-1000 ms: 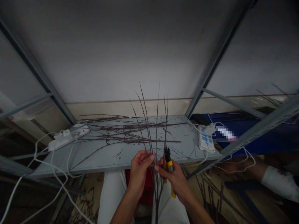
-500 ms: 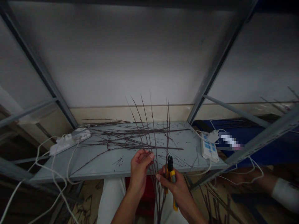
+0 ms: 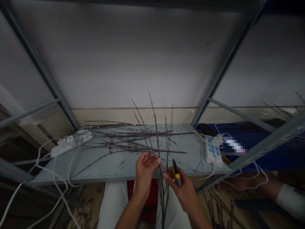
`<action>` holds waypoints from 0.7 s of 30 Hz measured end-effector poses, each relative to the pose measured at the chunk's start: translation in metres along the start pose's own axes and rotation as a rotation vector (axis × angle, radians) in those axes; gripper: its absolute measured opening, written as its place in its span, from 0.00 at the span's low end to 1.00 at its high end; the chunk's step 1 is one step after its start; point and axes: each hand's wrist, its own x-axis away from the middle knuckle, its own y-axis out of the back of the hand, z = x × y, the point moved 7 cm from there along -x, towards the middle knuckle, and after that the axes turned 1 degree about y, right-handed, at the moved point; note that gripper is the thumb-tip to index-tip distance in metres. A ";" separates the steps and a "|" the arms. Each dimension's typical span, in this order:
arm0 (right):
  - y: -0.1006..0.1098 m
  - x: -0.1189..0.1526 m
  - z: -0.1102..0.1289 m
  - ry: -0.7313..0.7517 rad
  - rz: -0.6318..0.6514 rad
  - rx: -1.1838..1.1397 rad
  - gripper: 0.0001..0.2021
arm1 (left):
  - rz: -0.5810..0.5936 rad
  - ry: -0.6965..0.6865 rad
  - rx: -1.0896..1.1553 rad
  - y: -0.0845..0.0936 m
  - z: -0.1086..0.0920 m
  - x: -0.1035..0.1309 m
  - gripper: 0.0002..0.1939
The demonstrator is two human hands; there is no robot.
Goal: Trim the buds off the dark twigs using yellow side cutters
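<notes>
Thin dark twigs of a branch (image 3: 163, 203) rise from between my knees, fanning out over the grey shelf (image 3: 102, 170). My left hand (image 3: 147, 168) pinches some of the twigs just past the shelf's front edge. Black-and-yellow pliers (image 3: 176, 174) rest in my right hand (image 3: 181, 186), whose fingers are wrapped round them beside the right-hand twigs. The pliers' jaws point up and away from me. Behind my hands, bundles of cut twigs (image 3: 135, 135) lie crosswise on the shelf, with small dark bits scattered about.
White power strips with cables lie at the left (image 3: 71, 143) and right (image 3: 213, 152) ends of the shelf. Grey metal posts frame both sides. At the lower right a person's arm (image 3: 269, 187) shows, and more sticks (image 3: 220, 211) stand below the shelf.
The held twigs have shifted, with one now leaning further right. My left hand has moved slightly right. My right hand has turned the pliers, which now look narrower.
</notes>
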 end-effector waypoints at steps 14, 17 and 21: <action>0.030 -0.040 0.081 0.739 0.107 1.111 0.19 | 0.079 -0.027 -0.076 -0.016 -0.005 0.005 0.17; 0.024 -0.043 0.081 0.793 0.143 1.171 0.21 | 0.089 -0.016 -0.086 -0.018 -0.006 0.005 0.17; 0.022 -0.045 0.082 0.857 0.168 1.234 0.22 | 0.070 0.000 -0.102 -0.016 -0.006 0.004 0.19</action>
